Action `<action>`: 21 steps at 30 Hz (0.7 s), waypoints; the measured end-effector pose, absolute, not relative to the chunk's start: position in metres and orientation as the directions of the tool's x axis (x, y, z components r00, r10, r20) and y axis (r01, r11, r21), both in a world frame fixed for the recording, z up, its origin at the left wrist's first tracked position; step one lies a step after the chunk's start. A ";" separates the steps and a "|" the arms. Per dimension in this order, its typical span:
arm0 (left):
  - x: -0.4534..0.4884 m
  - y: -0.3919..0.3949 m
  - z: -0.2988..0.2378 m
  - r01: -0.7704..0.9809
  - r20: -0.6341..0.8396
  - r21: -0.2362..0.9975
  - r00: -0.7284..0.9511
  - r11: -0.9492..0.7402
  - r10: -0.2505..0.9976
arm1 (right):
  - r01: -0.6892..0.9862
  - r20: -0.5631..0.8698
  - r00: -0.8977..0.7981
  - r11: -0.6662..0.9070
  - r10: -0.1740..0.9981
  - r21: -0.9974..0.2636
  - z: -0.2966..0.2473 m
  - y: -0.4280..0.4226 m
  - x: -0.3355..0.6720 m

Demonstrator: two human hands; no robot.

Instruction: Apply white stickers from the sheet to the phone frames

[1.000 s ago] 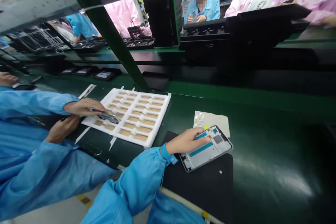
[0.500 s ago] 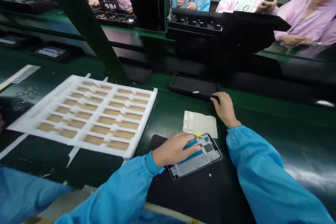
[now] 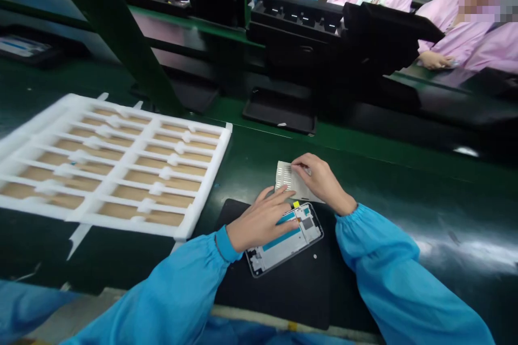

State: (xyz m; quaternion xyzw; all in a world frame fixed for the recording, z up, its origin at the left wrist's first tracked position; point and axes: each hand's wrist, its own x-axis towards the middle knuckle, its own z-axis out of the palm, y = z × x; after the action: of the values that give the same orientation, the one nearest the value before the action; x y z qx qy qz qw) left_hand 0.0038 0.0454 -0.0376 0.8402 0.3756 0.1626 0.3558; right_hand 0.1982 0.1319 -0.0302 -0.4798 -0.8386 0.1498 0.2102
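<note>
A phone frame (image 3: 279, 250), silver with blue strips and a yellow tab, lies slightly tilted in plan on a black mat (image 3: 283, 302). My left hand (image 3: 259, 221) rests over its upper left part, fingers spread, with a fingertip reaching to the edge of a pale sticker sheet (image 3: 301, 188). That sheet carries rows of small light strips on its left side. My right hand (image 3: 324, 180) is closed in a pinch on the sheet's upper part, by the strips; whatever is between the fingertips is too small to make out. A tiny white disc (image 3: 315, 256) lies on the mat.
To the left sits a white foam tray (image 3: 151, 129) with brown-bottomed slots. A black tray (image 3: 279, 110) lies behind the sheet, near a green slanted post (image 3: 109, 27). Across the line, people in blue and pink sleeves work behind black fixtures (image 3: 297, 16).
My right hand has moved from the black tray's edge down and left onto the sticker sheet. My left hand stays over the phone frame, its fingers now more spread. The view has shifted.
</note>
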 end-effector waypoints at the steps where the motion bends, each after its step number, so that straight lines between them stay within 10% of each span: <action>1: 0.004 0.045 -0.038 0.516 0.005 0.721 0.664 -0.463 0.747 | 0.751 0.184 -0.460 0.492 0.868 -0.440 -0.032 0.131 0.196; 14: 0.004 0.046 -0.039 0.524 -0.008 0.710 0.674 -0.470 0.739 | 0.822 0.032 -0.540 0.536 0.841 -0.191 -0.033 0.142 0.175; 21: 0.005 0.046 -0.038 0.535 -0.022 0.700 0.678 -0.473 0.735 | 0.809 0.072 -0.517 0.515 0.853 -0.284 -0.047 0.143 0.182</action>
State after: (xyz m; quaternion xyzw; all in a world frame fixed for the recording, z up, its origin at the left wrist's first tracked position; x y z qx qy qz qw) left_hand 0.0053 0.0464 -0.0376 0.8462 0.3751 0.1422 0.3507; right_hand 0.1823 0.1432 -0.0475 -0.4806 -0.8643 0.1080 0.1017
